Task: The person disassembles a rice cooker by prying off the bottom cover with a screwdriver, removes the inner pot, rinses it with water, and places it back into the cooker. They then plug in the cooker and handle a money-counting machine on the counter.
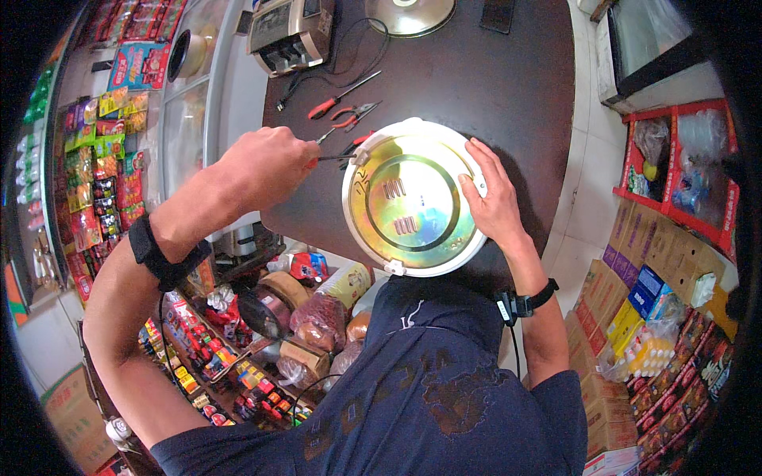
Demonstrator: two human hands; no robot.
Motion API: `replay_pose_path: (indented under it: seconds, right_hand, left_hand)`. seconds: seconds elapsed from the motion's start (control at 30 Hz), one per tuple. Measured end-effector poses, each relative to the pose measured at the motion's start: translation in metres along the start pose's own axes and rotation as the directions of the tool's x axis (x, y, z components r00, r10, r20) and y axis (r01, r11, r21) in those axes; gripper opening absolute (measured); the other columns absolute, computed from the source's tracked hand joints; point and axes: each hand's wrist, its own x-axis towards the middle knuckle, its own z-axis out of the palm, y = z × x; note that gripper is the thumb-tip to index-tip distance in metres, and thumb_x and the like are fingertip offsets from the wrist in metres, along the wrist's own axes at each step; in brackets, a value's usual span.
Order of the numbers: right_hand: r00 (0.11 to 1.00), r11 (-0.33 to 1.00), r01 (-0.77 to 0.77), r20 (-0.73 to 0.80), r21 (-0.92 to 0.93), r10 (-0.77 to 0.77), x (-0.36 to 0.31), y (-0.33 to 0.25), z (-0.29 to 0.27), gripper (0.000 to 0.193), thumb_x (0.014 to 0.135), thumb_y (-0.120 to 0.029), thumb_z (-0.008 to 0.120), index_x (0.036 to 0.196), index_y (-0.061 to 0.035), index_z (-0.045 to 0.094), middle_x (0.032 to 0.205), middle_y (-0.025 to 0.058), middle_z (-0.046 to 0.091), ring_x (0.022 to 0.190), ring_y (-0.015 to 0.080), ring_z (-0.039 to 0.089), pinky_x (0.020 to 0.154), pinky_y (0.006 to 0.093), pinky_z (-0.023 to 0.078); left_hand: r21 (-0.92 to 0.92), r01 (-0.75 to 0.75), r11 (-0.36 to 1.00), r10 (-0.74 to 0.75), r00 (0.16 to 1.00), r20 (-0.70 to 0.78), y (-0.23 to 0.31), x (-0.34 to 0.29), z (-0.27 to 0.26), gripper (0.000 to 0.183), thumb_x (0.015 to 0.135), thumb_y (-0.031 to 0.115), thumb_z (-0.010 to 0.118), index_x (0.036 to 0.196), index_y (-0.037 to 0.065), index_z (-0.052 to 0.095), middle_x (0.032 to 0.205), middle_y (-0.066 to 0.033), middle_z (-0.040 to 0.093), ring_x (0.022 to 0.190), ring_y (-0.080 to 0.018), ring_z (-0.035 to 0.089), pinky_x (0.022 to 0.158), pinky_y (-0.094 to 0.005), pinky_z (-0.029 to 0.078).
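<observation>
A round lamp-like fixture (429, 230) with a shiny yellowish metal back, slots and a white rim is at the table's near edge. My right hand (494, 198) grips its right rim, thumb on the metal face and fingers along the edge. Closed in a fist, my left hand (266, 168) holds a screwdriver (332, 158), its handle mostly hidden. The dark shaft points at a small clip (360, 157) on the fixture's left rim; whether it touches is unclear. Just beyond lie red-handled pliers (349, 119) and a red-handled screwdriver (324, 108).
On the dark table (452, 79) stand a banknote-counter-like machine (290, 36) with a black cable, a round metal disc (410, 14) and a dark flat phone-like object (497, 14). Snack packets (107, 131) hang at left. Cartons (659, 246) and a red rack (675, 178) are at right.
</observation>
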Motion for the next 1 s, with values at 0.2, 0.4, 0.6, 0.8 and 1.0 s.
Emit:
replay_pose_path:
  seconds: [0.2,0.4,0.6,0.8,1.0]
  right_hand:
    - [1.0,1.0,0.015,0.008,-0.012,-0.015,-0.002,0.003,0.0,0.054,0.097,-0.015,0.064,0.148,-0.0068,0.052,0.152,0.0203,0.053,0.139,0.0402,0.052,0.116,0.0465,0.044]
    - [0.996,0.988,-0.075,0.027,-0.138,0.08,-0.006,-0.007,-0.003,0.054,0.105,-0.029,0.06,0.152,-0.0061,0.048,0.154,0.0234,0.048,0.138,0.0353,0.053,0.112,0.0465,0.047]
    - [0.984,0.943,-0.12,-0.166,-0.311,0.07,-0.016,-0.028,-0.014,0.029,0.091,-0.019,0.077,0.115,-0.0034,0.072,0.107,0.0131,0.067,0.088,0.0251,0.072,0.074,0.0388,0.058]
    - [0.985,0.955,-0.052,-0.172,-0.292,0.001,-0.013,-0.039,-0.016,0.023,0.088,-0.017,0.081,0.103,-0.0008,0.076,0.09,0.0139,0.069,0.074,0.0259,0.07,0.067,0.0365,0.056]
    - [0.989,0.95,-0.012,-0.146,-0.312,-0.035,-0.02,-0.048,-0.019,0.024,0.09,-0.014,0.078,0.108,0.0014,0.075,0.094,0.0132,0.069,0.072,0.0237,0.066,0.066,0.0363,0.055]
  left_hand:
    - [0.076,0.009,0.997,-0.01,1.0,0.006,0.007,-0.003,-0.002,0.016,0.092,0.012,0.063,0.103,0.007,0.074,0.091,-0.0194,0.075,0.088,-0.0399,0.075,0.078,-0.0506,0.061]
    - [-0.277,-0.091,0.956,-0.023,0.923,-0.384,-0.019,-0.049,0.005,0.02,0.095,0.02,0.069,0.108,0.004,0.072,0.085,-0.0227,0.071,0.079,-0.0429,0.069,0.073,-0.0493,0.055]
    - [-0.659,0.089,0.746,-0.446,0.802,-0.396,-0.04,-0.03,0.111,0.037,0.091,0.033,0.08,0.111,0.004,0.068,0.085,-0.0149,0.069,0.077,-0.0215,0.067,0.071,-0.0391,0.053]
    - [-0.803,-0.338,0.491,-0.44,0.699,-0.563,0.006,0.087,0.203,0.04,0.084,0.022,0.083,0.113,0.002,0.065,0.095,-0.0203,0.072,0.086,-0.0337,0.072,0.077,-0.0423,0.054]
    - [-0.733,-0.393,0.554,-0.41,0.638,-0.652,0.012,0.091,0.195,0.029,0.085,0.013,0.078,0.104,0.001,0.061,0.091,-0.0221,0.07,0.088,-0.0405,0.071,0.078,-0.0452,0.054]
